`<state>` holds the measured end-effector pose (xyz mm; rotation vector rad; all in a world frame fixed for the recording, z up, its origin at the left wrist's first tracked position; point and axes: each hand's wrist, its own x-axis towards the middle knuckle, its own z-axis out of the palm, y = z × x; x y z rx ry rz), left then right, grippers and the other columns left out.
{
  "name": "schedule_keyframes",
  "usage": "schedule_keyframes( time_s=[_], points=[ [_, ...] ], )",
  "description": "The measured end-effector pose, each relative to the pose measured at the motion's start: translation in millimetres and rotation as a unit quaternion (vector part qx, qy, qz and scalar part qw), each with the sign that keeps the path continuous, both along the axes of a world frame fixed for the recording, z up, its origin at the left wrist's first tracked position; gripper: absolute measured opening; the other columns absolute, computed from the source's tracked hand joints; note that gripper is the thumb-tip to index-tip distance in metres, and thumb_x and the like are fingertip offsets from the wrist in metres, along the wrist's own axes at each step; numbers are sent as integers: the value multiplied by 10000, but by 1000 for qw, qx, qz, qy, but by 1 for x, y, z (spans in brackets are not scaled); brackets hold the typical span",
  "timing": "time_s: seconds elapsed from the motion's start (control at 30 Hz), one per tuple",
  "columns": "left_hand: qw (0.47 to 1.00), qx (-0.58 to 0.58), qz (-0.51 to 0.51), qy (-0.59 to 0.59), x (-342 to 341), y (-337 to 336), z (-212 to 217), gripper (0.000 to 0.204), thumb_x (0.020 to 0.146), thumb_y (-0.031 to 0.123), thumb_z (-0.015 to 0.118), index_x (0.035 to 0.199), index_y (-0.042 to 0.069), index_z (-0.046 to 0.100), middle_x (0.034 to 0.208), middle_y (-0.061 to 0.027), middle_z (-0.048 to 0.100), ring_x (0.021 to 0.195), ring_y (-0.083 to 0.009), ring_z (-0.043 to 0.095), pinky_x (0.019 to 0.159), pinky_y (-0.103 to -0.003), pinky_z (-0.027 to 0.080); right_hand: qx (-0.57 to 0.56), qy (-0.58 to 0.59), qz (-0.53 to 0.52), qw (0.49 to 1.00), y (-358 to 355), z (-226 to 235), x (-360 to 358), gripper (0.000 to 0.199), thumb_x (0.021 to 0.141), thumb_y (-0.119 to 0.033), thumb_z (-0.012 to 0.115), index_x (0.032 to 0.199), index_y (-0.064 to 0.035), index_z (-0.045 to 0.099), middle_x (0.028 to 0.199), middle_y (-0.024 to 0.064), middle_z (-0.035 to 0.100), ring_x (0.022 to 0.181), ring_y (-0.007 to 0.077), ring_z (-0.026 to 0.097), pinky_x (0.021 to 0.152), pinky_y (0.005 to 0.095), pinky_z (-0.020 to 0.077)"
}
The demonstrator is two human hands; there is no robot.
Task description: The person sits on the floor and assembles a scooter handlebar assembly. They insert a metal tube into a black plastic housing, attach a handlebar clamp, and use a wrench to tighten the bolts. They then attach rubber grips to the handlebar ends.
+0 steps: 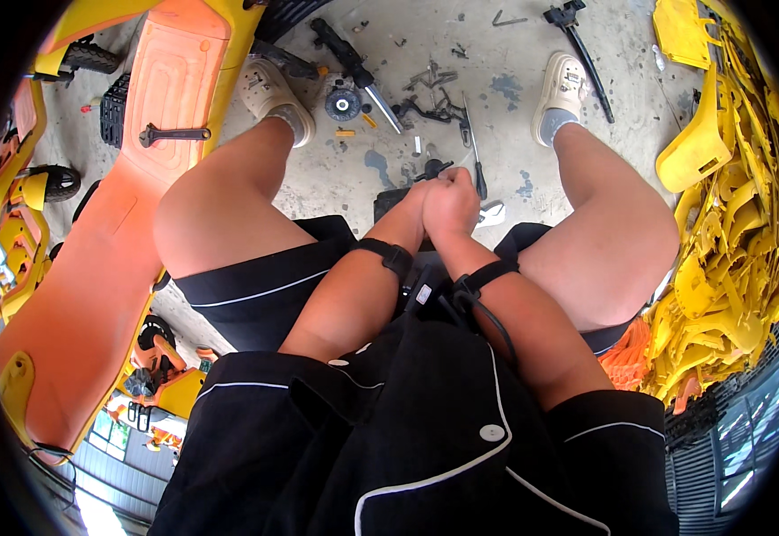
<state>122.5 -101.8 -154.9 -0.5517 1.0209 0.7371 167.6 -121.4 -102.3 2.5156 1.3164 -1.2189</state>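
Observation:
My left hand [414, 201] and my right hand [452, 204] are pressed together between my knees, fingers closed. A small black part [433, 169] pokes out at their far side, apparently pinched in the fingers; most of it is hidden, and its kind does not show. Right beside my right hand stretches a screwdriver [476, 147] with a thin shaft and dark handle, seemingly on the floor. A dark block [389, 205] shows just left of my left hand, partly covered by it. Close to the right wrist lies a white piece [492, 213].
A long orange-and-yellow panel [86, 259] runs along my left, bearing an adjustable wrench [175, 134]. Ahead on the floor lie a black-and-silver tube [358, 71], a round disc [343, 104], loose metal pieces [434, 98] and a black rod [581, 58]. Yellow plastic parts [729, 259] heap at right.

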Motion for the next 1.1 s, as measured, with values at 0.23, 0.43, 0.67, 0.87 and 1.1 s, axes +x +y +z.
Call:
schedule_keyframes(
  time_s=[0.23, 0.43, 0.67, 0.87, 1.1],
  points=[
    [1000, -23, -4, 0, -1, -5, -6, 269, 958, 220, 524, 1060, 7, 653, 1020, -132, 694, 887, -251, 689, 748, -398, 568, -24, -1, 4, 1000, 0, -11, 0, 204, 862, -199, 540, 999, -90, 643, 979, 224, 712, 962, 449, 660, 832, 507, 510],
    [999, -42, -11, -2, 0, -9, -13, 267, 958, 222, 526, 1055, 6, 652, 1012, -132, 693, 877, -250, 688, 740, -397, 567, -22, 13, 8, 1000, -5, -22, 2, 199, 867, -200, 546, 998, -79, 633, 1005, 208, 711, 976, 442, 653, 829, 507, 506],
    [998, -58, -27, 0, 1, -8, -18, 266, 957, 223, 529, 1049, 6, 651, 1003, -131, 692, 866, -249, 687, 732, -396, 566, -16, 10, -8, 1000, -4, -25, 1, 181, 868, -183, 551, 978, -68, 638, 988, 197, 708, 961, 434, 653, 821, 502, 507],
    [997, -74, -36, -11, 2, -5, -24, 264, 956, 225, 531, 1044, 6, 650, 995, -131, 691, 856, -248, 686, 724, -396, 565, 3, 18, 12, 1000, -6, -33, 5, 163, 875, -177, 556, 968, -73, 640, 974, 191, 705, 956, 422, 652, 819, 489, 509],
    [994, -90, -49, -23, 1, -4, -26, 262, 956, 227, 534, 1038, 6, 649, 987, -131, 690, 844, -247, 685, 716, -395, 564, 24, 15, 19, 999, -6, -39, 7, 223, 914, -143, 472, 1027, -82, 655, 978, 200, 725, 957, 435, 671, 849, 486, 520]
  ],
)
